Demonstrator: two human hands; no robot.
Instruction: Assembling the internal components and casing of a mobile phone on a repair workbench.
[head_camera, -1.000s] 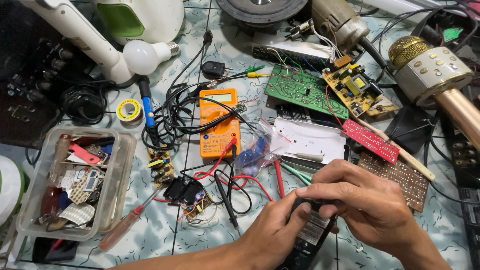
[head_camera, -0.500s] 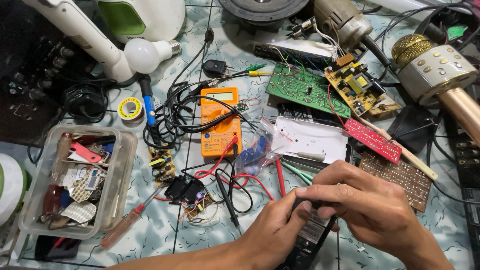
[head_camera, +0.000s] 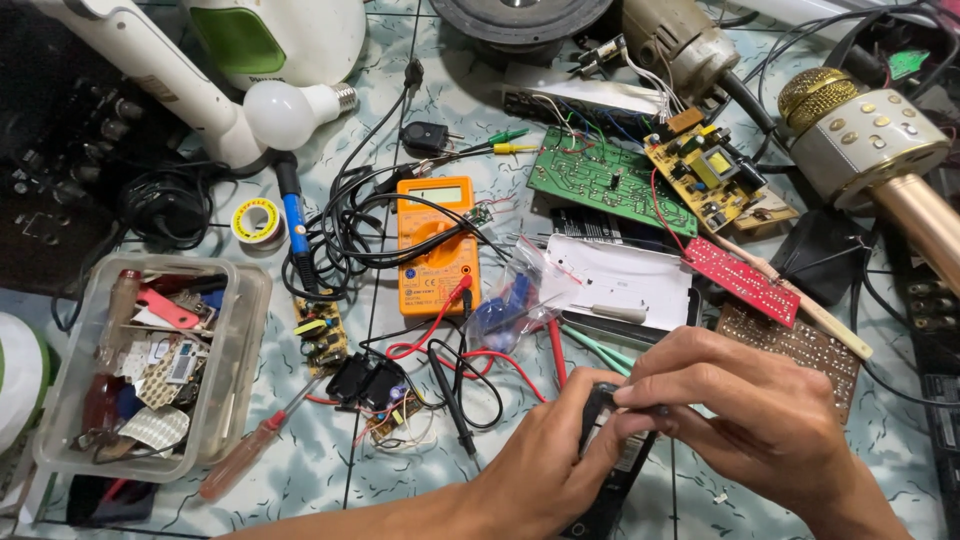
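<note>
Both of my hands meet over a slim black device lying at the bottom middle of the cluttered bench. My left hand grips its left side from below. My right hand covers its upper end, fingers pinched on it near the top. Most of the device is hidden under my fingers. Just left of my hands lie black and red multimeter probes and their wires. An orange multimeter sits above them.
A clear plastic box of small parts stands at the left, a red-handled screwdriver beside it. Green, yellow and red circuit boards lie at upper right. A gold microphone, light bulb and solder roll surround them.
Both hands stay on the black device with only small finger shifts. The view has drifted slightly; nothing else on the bench moved.
</note>
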